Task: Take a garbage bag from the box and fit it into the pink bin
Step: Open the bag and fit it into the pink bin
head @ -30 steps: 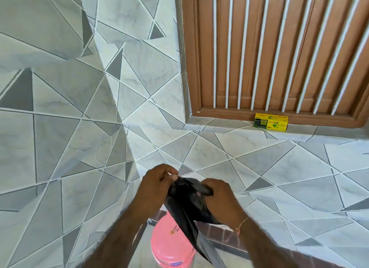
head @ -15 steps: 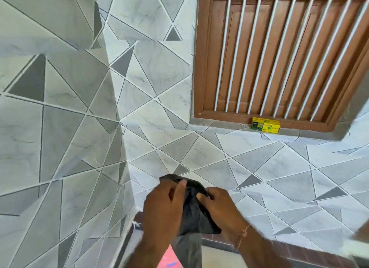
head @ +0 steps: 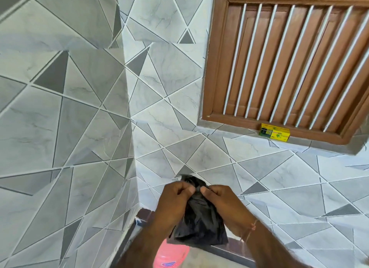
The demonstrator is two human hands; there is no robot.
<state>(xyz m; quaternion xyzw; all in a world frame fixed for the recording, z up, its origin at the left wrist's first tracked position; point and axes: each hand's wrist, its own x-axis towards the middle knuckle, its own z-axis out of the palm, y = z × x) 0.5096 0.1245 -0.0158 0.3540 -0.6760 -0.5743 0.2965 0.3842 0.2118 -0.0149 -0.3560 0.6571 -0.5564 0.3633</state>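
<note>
1. The tiled wall (head: 79, 108) fills most of the view: grey and white triangular tiles with pale grout, meeting in a corner that runs down just left of centre.
2. A wooden window (head: 289, 64), brown with thin white vertical bars, takes up the 1 to 2 o'clock part of the view and is set into the right-hand wall face.
3. Two bare forearms rise from the 6 o'clock edge. A thin thread band (head: 250, 228) circles the right wrist.
4. The garbage bag (head: 199, 217), black and crumpled, hangs between the two hands at about 6 o'clock, low in the view. Its top edge pokes up just above the knuckles and its bunched lower part ends in a roughly straight fold.
5. The left hand (head: 175, 202) is clenched on the bag's upper edge, thumb pressed against curled fingers with the plastic pinched between them.
6. The right hand (head: 225, 204) likewise pinches the same upper edge; its thumb tip is just beside the left thumb, nearly touching.
7. The pink bin (head: 171, 256) shows only in part at 6 o'clock, directly below the bag and between the forearms, on the floor by a dark skirting strip. The bag is above it, not inside.
8. The box (head: 274, 132), yellow and green, lies on the window sill at 3 o'clock, well apart from the hands.
</note>
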